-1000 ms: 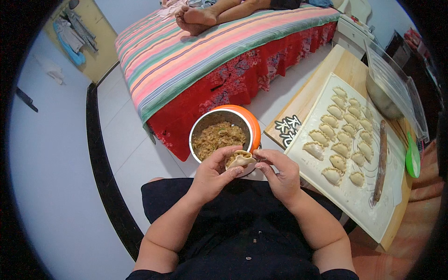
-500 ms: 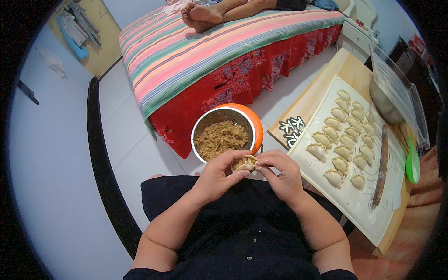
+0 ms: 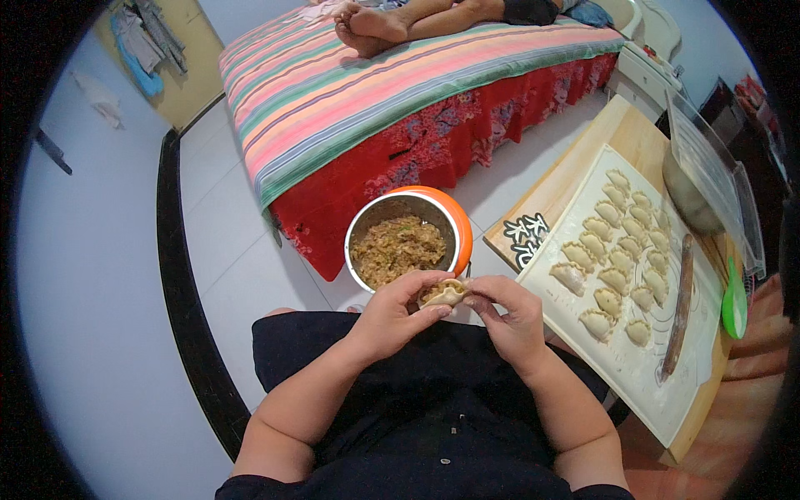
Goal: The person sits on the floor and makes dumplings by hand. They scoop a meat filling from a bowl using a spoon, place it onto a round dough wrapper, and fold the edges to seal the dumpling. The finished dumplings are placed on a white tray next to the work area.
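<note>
A part-folded dumpling point(image 3: 447, 292) sits between my two hands above my lap, its brown filling showing in the gap of the wrapper. My left hand point(image 3: 403, 312) cups its left side, thumb along the near edge. With thumb and fingertips my right hand point(image 3: 505, 308) pinches the dough at its right end. Just beyond my hands stands an orange-rimmed pot point(image 3: 463, 233) holding minced filling point(image 3: 397, 250). To the right, a white board point(image 3: 575, 312) carries several crimped dumplings point(image 3: 615, 279) in rows and a wooden rolling pin point(image 3: 679, 304).
The board lies on a wooden table point(image 3: 542, 196). A green spoon point(image 3: 733, 304) rests at its right edge, near a large bowl point(image 3: 692, 187) with a clear lid point(image 3: 708, 142). Beyond is a striped bed point(image 3: 333, 117) with another person's legs point(image 3: 425, 22) on it. A wall point(image 3: 108, 275) rises at left.
The dumpling wrapper is drawn longer and folded further over the filling. My right hand has shifted slightly right and nearer me; the view has tilted a little.
</note>
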